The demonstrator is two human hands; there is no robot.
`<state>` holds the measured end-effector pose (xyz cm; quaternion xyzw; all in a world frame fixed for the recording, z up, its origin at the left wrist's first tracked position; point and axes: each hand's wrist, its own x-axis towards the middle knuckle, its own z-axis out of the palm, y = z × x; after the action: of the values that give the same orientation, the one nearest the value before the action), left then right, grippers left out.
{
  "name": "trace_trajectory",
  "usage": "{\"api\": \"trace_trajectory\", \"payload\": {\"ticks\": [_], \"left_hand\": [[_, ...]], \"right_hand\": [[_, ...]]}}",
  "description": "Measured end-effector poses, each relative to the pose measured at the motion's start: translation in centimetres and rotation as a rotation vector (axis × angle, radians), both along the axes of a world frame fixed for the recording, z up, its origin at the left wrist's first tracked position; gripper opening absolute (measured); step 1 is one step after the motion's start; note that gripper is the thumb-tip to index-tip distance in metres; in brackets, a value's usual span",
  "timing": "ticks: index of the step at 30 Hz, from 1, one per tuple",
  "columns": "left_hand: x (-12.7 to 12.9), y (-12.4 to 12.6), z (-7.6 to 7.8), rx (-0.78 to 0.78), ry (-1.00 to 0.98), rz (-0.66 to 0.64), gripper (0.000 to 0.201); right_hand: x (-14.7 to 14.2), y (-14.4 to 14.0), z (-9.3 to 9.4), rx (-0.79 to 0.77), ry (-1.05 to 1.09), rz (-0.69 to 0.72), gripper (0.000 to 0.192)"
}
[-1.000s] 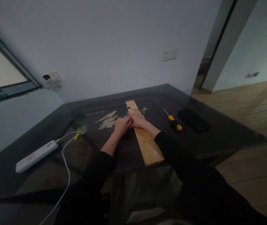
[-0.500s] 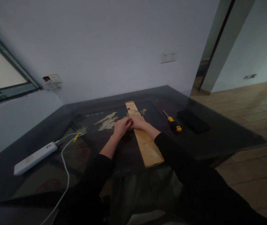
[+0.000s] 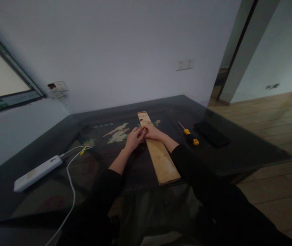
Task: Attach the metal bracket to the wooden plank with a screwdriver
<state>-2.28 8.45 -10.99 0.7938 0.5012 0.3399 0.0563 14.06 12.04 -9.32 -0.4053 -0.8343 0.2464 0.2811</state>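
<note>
as left hand [image 3: 133, 139] and right hand [image 3: 154, 132] meet at long, flat wooden board [image 3: 161, 160], each grip unclear

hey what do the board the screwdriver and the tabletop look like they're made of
Board: probably bare wood, pale yellow-brown with darker marks.
Screwdriver: likely metal shaft, thin and greyish; matte-looking plastic or rubber handle, yellow and black.
Tabletop: perhaps glossy glass over a picture, given its sheen and greenish edge.

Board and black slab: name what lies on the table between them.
In the head view, a screwdriver lies between the board and the black slab.
</note>
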Motion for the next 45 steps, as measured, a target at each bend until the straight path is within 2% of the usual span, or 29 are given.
{"api": "trace_trajectory", "payload": {"ticks": [5,13,17,21,24,27,30,34,39,43,45], "left_hand": [[0.0,0.2,-0.1,-0.005,-0.069,-0.049,0.021],[-0.2,1.0,-1.0,-0.021,-0.149,-0.057,0.02],[-0.2,0.9,-0.9,-0.029,-0.176,-0.076,0.023],[0.0,0.4,-0.4,-0.049,-0.215,-0.049,0.025],[0.3,0.4,-0.4,-0.082,-0.32,-0.036,0.015],[0.5,0.9,-0.7,-0.14,-0.494,0.001,0.002],[0.8,1.6,-1.2,-0.241,-0.666,0.092,0.003],[1.1,2.1,-1.3,-0.456,-0.841,0.16,0.011],[1.1,2.4,-0.3,-0.72,-0.902,0.165,0.018],[1.0,2.5,0.5,-0.796,-0.891,0.16,0.012],[1.2,2.4,0.8,-0.827,-0.863,0.144,0.017]], "right_hand": [[-0.1,0.1,-0.5,-0.04,0.086,0.0,0.037],[-0.1,1.1,-1.2,0.035,0.038,0.054,0.012],[0.0,1.4,-1.2,0.098,0.0,0.126,0.002],[0.0,1.3,-1.1,0.105,0.013,0.177,0.006],[0.1,1.4,-1.2,0.095,0.034,0.175,0.01],[0.2,1.5,-1.3,0.086,0.061,0.154,0.014],[0.2,1.5,-1.1,0.106,0.089,0.119,0.02],[0.4,1.2,-0.7,0.149,0.134,0.038,0.019],[0.5,1.3,-0.7,0.159,0.239,-0.103,0.015],[0.5,1.9,-1.3,0.11,0.312,-0.216,0.012],[0.5,2.1,-1.6,0.071,0.362,-0.259,0.01]]}}
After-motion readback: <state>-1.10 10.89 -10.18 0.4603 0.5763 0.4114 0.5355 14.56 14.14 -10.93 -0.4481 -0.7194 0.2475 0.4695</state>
